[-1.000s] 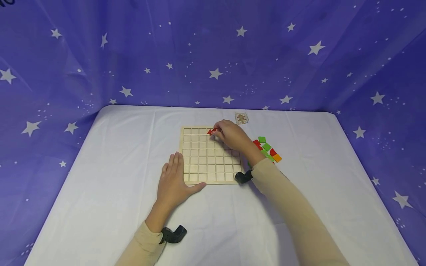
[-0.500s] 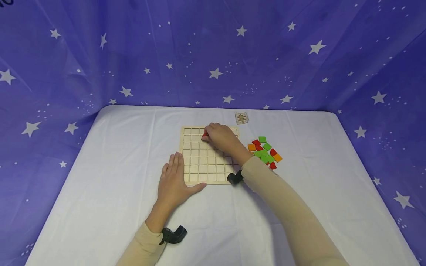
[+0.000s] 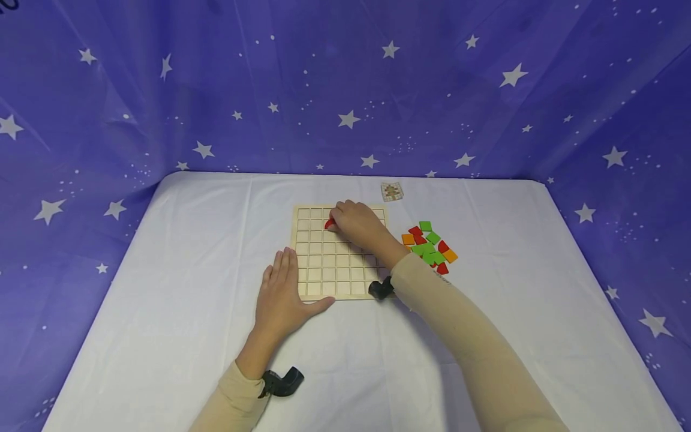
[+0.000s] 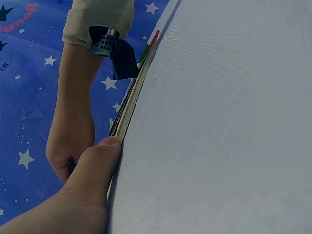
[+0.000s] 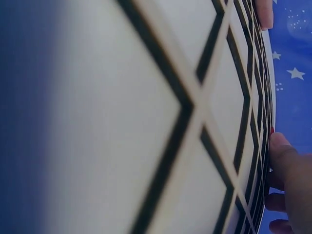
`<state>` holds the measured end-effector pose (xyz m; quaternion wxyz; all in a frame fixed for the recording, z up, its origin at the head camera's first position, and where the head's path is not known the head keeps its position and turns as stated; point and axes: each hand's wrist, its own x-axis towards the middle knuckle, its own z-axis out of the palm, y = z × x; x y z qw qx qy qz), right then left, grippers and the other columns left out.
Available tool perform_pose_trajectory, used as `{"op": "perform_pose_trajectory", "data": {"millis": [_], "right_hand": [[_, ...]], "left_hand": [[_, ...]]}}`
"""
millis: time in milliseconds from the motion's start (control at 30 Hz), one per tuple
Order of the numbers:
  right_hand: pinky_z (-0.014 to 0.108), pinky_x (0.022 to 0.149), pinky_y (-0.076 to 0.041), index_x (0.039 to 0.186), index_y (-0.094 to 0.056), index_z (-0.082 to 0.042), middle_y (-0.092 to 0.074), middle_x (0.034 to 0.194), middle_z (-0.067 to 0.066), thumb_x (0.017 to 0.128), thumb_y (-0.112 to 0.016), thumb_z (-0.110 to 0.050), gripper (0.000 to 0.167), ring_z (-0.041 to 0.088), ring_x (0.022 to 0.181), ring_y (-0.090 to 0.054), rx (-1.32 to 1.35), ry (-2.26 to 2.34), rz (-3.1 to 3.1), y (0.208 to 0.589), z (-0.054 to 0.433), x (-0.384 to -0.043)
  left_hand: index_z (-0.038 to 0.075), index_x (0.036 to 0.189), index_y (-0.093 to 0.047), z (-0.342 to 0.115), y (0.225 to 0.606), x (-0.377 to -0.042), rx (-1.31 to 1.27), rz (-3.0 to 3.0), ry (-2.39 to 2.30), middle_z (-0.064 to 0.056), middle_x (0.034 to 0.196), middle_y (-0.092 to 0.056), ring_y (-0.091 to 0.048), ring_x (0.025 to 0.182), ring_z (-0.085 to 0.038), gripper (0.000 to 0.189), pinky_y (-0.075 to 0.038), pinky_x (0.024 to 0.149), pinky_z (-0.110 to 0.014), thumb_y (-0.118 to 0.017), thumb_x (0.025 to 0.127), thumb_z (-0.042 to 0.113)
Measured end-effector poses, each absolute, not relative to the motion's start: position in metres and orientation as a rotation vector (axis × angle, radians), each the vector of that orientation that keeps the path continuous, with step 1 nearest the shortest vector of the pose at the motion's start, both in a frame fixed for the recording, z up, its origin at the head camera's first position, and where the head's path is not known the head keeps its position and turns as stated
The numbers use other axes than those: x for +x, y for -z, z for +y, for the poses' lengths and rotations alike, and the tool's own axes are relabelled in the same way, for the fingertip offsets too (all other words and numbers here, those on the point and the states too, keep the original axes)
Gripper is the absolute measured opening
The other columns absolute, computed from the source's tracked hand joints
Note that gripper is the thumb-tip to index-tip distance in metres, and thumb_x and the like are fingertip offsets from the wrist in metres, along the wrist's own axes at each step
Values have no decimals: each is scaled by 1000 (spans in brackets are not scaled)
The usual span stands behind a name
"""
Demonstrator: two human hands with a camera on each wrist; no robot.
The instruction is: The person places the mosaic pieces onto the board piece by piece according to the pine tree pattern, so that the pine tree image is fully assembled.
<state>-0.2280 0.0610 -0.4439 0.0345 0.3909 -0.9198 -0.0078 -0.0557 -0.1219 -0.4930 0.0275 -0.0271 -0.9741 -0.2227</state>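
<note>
Since a second ago, the right hand [image 3: 358, 225] has moved left and a little nearer the person over the board [image 3: 330, 261], carrying the red piece [image 3: 329, 224], while the left hand [image 3: 278, 300] stays put.

In the head view, the right thumb and fingers pinch the red piece at the second row from the far edge, about the third column from the left; whether it is seated I cannot tell. The left hand lies with fingers straight along the board's left edge, its thumb by the near one. The step in hand looks like placing this piece; the next move seems to call for lining it up with its cell, then letting go. There is one board, apparently seven rows deep, and one card [image 3: 391, 192] with a tree pattern. In the loose heap to the right I count about six green pieces [image 3: 433, 238], at least four red pieces [image 3: 442, 269] and at least two orange pieces [image 3: 450, 256]; overlaps may hide more.

In the left wrist view, one thumb meets the board's edge, steadying it, I judge; the right hand shows beyond, its grip hidden.

In the right wrist view, grid cells loom close, with just a red sliver at the right thumb's tip.
</note>
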Motion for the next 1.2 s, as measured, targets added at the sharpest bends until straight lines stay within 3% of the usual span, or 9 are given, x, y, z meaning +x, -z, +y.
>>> {"op": "perform_pose_trajectory", "data": {"millis": [300, 1200], "right_hand": [[33, 83, -55, 113, -70, -15, -67, 102, -1, 98, -61, -36, 27, 17, 93, -62, 1117, -241, -2943, 445, 61, -229], [33, 86, -54, 112, -72, -15, -69, 104, -2, 96, -65, -32, 24, 15, 93, -64, 1024, -511, -3101, 441, 61, -227]], "left_hand": [[2, 159, -10, -122, 493, -56, -83, -3013, 676, -15, 167, -12, -8, 156, -30, 135, -16, 123, -51, -57, 68, 89], [0, 158, -11, -121, 492, -55, -91, -2999, 692, -16, 167, -13, -9, 156, -32, 134, -16, 123, -53, -60, 68, 87]]}}
